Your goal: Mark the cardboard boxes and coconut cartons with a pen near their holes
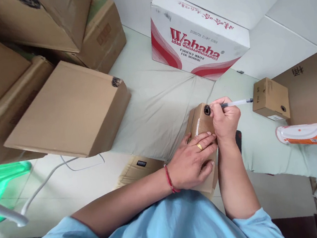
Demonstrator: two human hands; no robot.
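A long brown cardboard box (200,120) with a shiny strip on its top lies against my front, reaching over the cloth-covered surface. My left hand (194,157), wearing a gold ring and a red wrist cord, rests across this box with its fingers stretched out flat. In my right hand (226,118) is a pen (238,102) with a clear barrel, pinched between the fingers. Its writing end is beside a round black scribbled mark (207,110) near the box's far corner; my fingers partly hide the tip.
Brown cartons (67,108) are stacked at the left. A white and red Wahaha carton (194,42) stands at the back. Toward the right are a small box (270,98) and an orange and white bottle (315,134). A green plastic stool (0,178) is at far left.
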